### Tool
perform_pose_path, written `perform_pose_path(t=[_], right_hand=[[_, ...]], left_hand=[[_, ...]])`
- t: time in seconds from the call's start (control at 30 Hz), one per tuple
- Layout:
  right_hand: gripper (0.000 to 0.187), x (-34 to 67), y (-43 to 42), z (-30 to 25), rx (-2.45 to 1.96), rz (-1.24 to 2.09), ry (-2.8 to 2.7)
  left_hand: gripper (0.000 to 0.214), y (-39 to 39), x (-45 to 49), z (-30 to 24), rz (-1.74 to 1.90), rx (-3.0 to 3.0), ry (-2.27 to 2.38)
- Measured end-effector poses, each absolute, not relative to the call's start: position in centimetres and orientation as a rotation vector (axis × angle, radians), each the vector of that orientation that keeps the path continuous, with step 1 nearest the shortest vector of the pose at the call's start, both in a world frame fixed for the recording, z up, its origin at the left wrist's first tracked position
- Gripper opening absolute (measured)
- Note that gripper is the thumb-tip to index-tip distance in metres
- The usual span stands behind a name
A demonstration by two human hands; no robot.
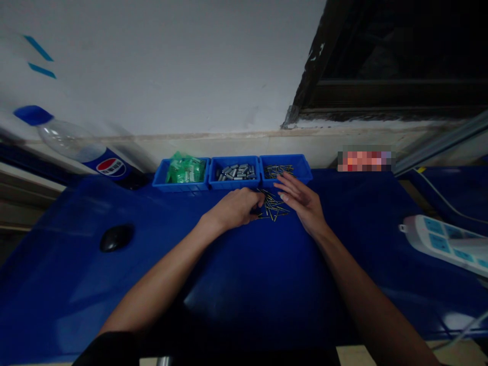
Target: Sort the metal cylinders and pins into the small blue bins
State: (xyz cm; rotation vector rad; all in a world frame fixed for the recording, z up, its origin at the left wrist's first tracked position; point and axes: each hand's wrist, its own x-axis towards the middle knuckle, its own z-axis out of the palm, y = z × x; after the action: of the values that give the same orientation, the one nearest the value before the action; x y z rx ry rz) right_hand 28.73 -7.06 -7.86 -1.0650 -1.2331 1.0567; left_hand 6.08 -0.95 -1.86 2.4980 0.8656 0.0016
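A loose pile of thin metal pins (273, 206) lies on the blue table (244, 264) in front of three blue bins. My left hand (237, 207) rests at the pile's left edge with its fingers curled in; what they hold, if anything, is hidden. My right hand (301, 201) hovers over the pile's right side, fingers stretched out and slightly spread. The left bin (182, 174) holds green packets, the middle bin (235, 173) small grey metal pieces, the right bin (285, 169) more pins.
A plastic cola bottle (82, 147) lies at the back left against the wall. A black round object (116, 237) sits on the table's left. A white power strip (444, 243) with a cable lies at the right edge.
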Motion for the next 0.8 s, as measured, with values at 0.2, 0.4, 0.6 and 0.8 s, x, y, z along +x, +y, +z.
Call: perform_pose_path(t=[0.2,0.4,0.6,0.8], right_hand=[[0.044,28.8,-7.0,-8.2,-1.041,1.094,-1.225],[0.035,28.7,-6.9,-8.1,-1.017,1.105,-1.187],[0.033,28.8,-6.9,-8.2,-1.038,1.093,-1.204],[0.028,28.6,-6.8,-8.2,-1.04,1.073,-1.175]], left_hand=[[0.023,-1.4,6.7,-1.7,-0.059,2.557,0.965],[0.025,-1.3,6.9,-1.8,-0.065,2.581,0.948],[0.032,-0.7,6.4,-2.7,0.145,2.494,0.929],[0.033,-0.1,6.3,-2.6,0.565,2.351,0.853]])
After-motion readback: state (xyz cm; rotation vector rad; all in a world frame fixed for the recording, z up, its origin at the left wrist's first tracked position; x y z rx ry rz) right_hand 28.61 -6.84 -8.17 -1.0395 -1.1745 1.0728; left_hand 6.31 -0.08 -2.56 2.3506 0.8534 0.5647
